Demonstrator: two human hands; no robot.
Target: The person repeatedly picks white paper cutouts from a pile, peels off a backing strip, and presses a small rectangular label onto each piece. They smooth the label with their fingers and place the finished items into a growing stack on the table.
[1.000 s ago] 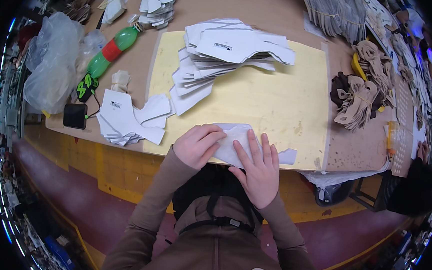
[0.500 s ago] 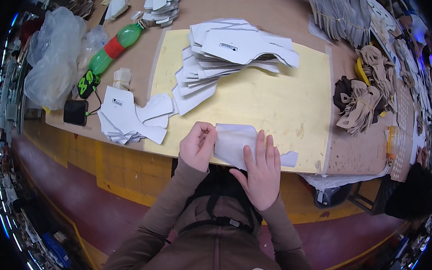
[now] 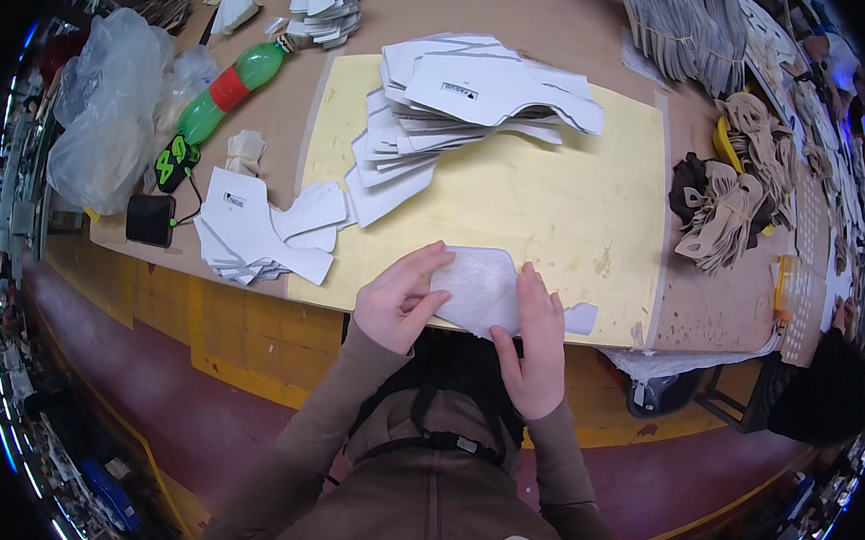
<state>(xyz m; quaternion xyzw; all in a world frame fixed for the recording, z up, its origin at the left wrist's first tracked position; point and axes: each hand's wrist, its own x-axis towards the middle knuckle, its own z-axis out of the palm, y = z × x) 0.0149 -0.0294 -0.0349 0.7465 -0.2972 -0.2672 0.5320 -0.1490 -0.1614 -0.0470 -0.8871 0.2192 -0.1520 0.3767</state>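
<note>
Open room: bare middle of the yellow cutting mat (image 3: 548, 193), from the near edge up toward the far side, nothing on it. Far-left part of the mat blocked by a fanned stack of white cut pieces (image 3: 454, 111). Left of the mat, a smaller pile of white pieces (image 3: 255, 228), a black phone (image 3: 149, 219) with cable and a green bottle (image 3: 224, 95) crowd the bench. Clear plastic bag (image 3: 112, 117) fills the left corner. Right side: tan and dark leather cutouts (image 3: 728, 210) heaped, narrow bare wood strip (image 3: 696, 309) between them and the mat.
</note>
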